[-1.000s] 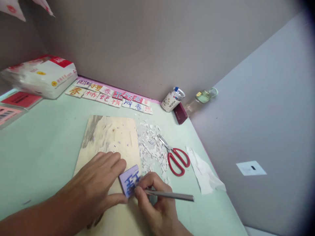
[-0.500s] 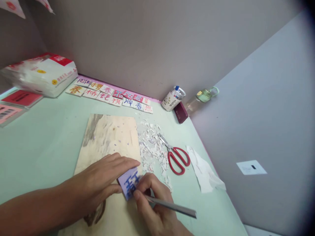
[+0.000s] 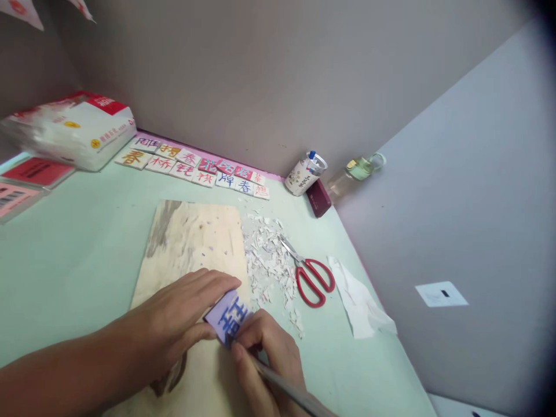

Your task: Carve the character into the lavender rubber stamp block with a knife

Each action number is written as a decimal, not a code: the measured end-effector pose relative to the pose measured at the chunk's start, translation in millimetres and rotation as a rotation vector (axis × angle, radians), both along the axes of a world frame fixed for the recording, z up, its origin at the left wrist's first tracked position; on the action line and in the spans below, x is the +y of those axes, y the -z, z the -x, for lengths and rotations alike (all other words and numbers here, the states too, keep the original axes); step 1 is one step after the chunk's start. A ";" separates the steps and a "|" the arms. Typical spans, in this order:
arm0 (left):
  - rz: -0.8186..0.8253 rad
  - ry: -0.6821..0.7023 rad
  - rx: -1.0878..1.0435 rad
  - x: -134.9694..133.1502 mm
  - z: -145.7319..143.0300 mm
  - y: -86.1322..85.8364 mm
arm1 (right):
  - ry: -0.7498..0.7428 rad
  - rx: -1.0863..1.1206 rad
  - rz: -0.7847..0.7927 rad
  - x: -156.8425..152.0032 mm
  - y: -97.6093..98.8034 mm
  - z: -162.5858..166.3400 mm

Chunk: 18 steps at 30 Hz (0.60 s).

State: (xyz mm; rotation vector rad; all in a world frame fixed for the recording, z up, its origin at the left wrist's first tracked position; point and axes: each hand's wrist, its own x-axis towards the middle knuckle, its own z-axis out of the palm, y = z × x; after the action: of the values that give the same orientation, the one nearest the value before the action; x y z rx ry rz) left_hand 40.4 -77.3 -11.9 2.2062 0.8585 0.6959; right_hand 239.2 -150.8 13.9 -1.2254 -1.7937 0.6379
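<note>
My left hand (image 3: pixel 182 315) grips a small purple square piece (image 3: pixel 223 315) bearing a blue painted character, thumb and fingers along its left and upper edges. The piece is over a wooden board (image 3: pixel 204 231). My right hand (image 3: pixel 269 353) is closed around a slim metal carving knife (image 3: pixel 282 387), its handle slanting toward the lower right. The knife's dark tip meets the lower edge of the purple piece; the fingers partly hide it. Tiny purple bits are scattered on the board.
White shavings (image 3: pixel 269 260) lie right of the board, beside red-handled scissors (image 3: pixel 308 278) and a crumpled tissue (image 3: pixel 358 301). Behind are character tiles (image 3: pixel 191 165), a tissue pack (image 3: pixel 95 133), a can (image 3: pixel 304 174), a dark red box (image 3: pixel 319 198) and a green-lidded bottle (image 3: pixel 358 171).
The knife's handle has swung down toward the bottom of the view, and its tip has moved slightly left and down. The purple piece has shifted slightly left, showing more of its character.
</note>
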 end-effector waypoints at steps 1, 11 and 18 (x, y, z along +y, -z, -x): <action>-0.003 0.003 -0.003 -0.4 0.0 0.3 | -0.007 0.004 -0.010 -0.6 2.3 -0.4; 0.085 0.041 0.079 4.6 4.1 -4.0 | 0.018 -0.069 -0.043 2.5 5.0 -1.9; 0.010 -0.038 0.146 2.3 9.1 -17.1 | 0.090 -0.095 -0.024 5.1 0.0 -0.8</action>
State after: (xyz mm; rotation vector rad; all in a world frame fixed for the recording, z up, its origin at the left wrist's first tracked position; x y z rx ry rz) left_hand 31.2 -75.0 5.2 2.2581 0.9767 0.5515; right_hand 240.0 -145.8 13.9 -1.3318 -1.8069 0.5133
